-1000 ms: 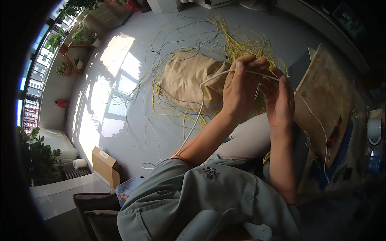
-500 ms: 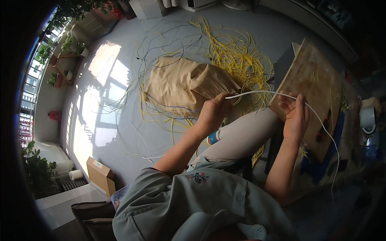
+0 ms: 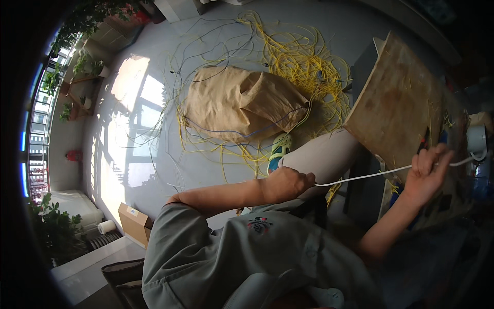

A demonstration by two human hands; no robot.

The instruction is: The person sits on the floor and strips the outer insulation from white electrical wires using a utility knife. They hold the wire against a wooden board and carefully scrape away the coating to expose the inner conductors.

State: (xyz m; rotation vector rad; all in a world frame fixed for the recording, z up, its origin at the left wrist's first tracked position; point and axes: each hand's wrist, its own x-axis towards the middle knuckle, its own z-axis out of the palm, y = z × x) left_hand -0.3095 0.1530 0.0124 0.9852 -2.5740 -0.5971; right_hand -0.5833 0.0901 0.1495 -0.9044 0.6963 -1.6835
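Note:
A white cable [image 3: 363, 177] stretches nearly straight between my two hands, above my bent leg. My left hand [image 3: 289, 185] is closed in a fist round one end of it, close to my lap. Farther right, my right hand [image 3: 425, 174] is raised with its fingers curled about the cable. Past that hand the cable runs on toward a white mug [image 3: 477, 141]; its far end cannot be made out. A worn wooden board [image 3: 396, 98] stands just beyond my right hand.
On the floor ahead lies a large tan cloth bundle [image 3: 226, 105], with a blue cable across it. A heap of tangled yellow cables [image 3: 309, 62] spreads behind and beside it. A cardboard box [image 3: 135, 224] stands at the left, near potted plants [image 3: 54, 221].
My left hand has come down and nearer to my lap with the cable. My right hand has moved right and lower. The cable between them has gone from an arch to nearly straight.

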